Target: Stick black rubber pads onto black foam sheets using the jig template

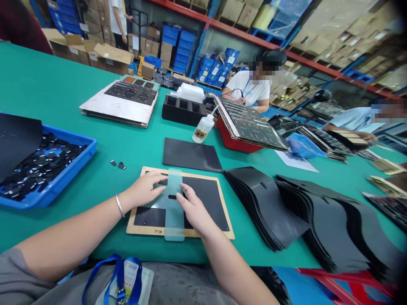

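Observation:
A black sheet (206, 199) lies on a wood-coloured board (226, 212) in front of me. Across it runs a translucent greenish strip (174, 224) with a small dark slot-shaped mark (172, 197) near its middle. My left hand (144, 188) rests at the strip's left side, thumb and index finger apart and pointing toward it. From the right, my right hand (193, 209) reaches to the strip's edge, its thumb by the dark mark and its fingers apart. Both hands seem to touch the strip without gripping it. Small black pieces (121, 165) lie at the upper left of the board.
A blue tray (73, 167) of small black parts stands at left. Stacks of black sheets (267, 203) lie at right; another black sheet (192, 154) is behind the board. Farther back are a squeeze bottle (203, 128) and a black divided box (184, 111). Co-workers sit beyond.

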`<control>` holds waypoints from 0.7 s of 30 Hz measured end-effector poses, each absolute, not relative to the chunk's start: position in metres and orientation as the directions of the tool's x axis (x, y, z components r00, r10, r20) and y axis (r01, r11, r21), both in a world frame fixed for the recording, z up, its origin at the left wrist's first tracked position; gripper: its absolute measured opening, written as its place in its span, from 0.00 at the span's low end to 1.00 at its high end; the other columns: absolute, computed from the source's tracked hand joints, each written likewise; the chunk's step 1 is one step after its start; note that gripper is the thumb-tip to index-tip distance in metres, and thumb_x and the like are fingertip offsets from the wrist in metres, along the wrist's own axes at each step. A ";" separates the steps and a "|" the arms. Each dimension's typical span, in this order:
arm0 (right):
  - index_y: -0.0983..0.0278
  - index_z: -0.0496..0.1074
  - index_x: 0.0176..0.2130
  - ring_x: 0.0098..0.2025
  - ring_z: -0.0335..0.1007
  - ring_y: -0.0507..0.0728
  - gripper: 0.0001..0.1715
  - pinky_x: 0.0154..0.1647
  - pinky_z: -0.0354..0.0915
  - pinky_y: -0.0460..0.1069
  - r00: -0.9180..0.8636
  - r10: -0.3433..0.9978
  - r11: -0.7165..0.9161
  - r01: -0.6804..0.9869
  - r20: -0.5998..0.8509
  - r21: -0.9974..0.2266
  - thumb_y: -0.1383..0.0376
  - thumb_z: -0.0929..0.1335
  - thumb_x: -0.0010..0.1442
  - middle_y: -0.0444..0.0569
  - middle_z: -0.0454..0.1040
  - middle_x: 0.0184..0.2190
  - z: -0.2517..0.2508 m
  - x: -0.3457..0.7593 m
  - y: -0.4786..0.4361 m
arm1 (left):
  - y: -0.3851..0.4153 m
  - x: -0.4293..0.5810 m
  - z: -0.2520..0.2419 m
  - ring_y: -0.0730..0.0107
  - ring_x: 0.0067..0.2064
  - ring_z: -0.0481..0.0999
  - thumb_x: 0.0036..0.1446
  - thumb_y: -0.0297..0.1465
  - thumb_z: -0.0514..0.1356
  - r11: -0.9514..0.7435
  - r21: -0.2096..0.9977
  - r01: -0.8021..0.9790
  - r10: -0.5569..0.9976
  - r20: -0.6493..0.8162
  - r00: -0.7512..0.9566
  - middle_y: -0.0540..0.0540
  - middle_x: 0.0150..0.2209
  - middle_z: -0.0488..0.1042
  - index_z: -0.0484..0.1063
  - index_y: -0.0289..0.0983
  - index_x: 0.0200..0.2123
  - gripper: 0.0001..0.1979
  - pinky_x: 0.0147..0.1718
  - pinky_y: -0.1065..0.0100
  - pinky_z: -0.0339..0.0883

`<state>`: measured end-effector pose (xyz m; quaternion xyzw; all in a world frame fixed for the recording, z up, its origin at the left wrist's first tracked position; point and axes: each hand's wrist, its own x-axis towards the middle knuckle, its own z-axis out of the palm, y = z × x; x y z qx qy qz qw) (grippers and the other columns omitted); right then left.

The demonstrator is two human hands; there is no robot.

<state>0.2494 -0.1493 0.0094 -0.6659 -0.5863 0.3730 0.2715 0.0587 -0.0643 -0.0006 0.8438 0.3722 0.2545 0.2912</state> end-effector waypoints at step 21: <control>0.62 0.62 0.56 0.60 0.55 0.63 0.29 0.60 0.49 0.62 0.109 0.992 -0.036 0.755 0.070 -0.655 0.56 0.64 0.56 0.54 0.63 0.57 0.045 0.311 -0.152 | -0.028 0.023 0.008 0.73 0.21 0.63 0.53 0.55 0.48 0.089 0.971 -0.220 0.934 -0.005 0.356 0.50 0.18 0.64 0.72 0.31 0.38 0.32 0.24 0.68 0.59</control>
